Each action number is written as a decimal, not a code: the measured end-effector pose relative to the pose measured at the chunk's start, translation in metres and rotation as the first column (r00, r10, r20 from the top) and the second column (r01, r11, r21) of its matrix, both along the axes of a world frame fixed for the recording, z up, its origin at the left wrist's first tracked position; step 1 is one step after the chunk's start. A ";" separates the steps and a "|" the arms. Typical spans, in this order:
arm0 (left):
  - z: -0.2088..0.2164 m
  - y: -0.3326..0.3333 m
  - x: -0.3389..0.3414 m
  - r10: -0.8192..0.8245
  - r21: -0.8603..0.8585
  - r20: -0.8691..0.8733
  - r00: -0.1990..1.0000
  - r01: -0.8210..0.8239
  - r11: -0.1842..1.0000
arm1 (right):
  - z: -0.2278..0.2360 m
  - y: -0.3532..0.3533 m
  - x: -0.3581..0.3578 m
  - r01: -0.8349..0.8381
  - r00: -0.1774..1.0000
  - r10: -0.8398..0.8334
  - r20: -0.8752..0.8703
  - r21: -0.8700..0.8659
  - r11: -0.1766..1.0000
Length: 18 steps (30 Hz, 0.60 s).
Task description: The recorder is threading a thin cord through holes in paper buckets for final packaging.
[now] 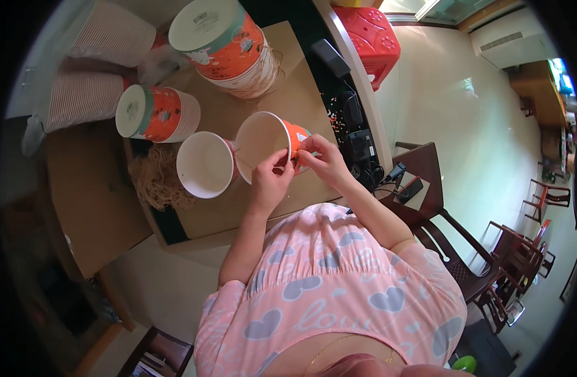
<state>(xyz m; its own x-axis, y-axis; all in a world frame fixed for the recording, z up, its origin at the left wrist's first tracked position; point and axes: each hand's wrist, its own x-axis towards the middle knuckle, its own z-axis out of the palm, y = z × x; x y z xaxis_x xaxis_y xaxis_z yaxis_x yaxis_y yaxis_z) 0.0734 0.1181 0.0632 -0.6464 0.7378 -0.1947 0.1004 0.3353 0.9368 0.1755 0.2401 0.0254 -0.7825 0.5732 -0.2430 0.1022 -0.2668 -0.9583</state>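
A large paper bucket (258, 139), white inside and orange outside, lies tilted on the cardboard-covered table with its mouth toward me. My left hand (272, 181) pinches its rim at the lower right. Just beside it, my right hand (326, 162) has its fingertips pressed together against the bucket's outer wall; what they pinch is too small to tell. A second white-mouthed paper bucket (203, 166) stands close by on the left, a thin strand of twine between the two. Loose tan twine (159, 179) is heaped at the table's left edge.
A tall stack of upturned orange buckets (222, 50) with twine hanging on it and a shorter stack (159, 114) stand beyond. Bagged cup stacks (87, 97) are far left. Black adapters and cables (360, 147) line the right edge, near a red stool (367, 41) and brown chair (464, 257).
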 end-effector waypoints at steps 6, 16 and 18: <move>-0.001 0.002 0.002 -0.036 0.003 -0.015 0.999 0.036 0.999 | 0.001 0.001 0.004 -0.020 1.000 0.018 0.019 0.115 0.993; -0.004 0.005 0.006 -0.058 0.042 0.094 0.994 0.055 0.998 | 0.004 0.005 0.009 -0.060 0.996 0.040 0.079 0.265 0.962; -0.006 0.007 0.006 -0.078 0.028 0.061 0.995 0.076 0.997 | 0.006 0.008 0.012 -0.076 0.994 0.051 0.098 0.269 0.960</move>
<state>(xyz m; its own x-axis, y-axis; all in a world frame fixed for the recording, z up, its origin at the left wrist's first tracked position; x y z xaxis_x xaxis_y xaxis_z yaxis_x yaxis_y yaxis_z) 0.0795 0.1248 0.0572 -0.5748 0.7902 -0.2126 0.0668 0.3042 0.9503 0.1875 0.2477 0.0314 -0.8016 0.5771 -0.1558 0.1993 0.0123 -0.9799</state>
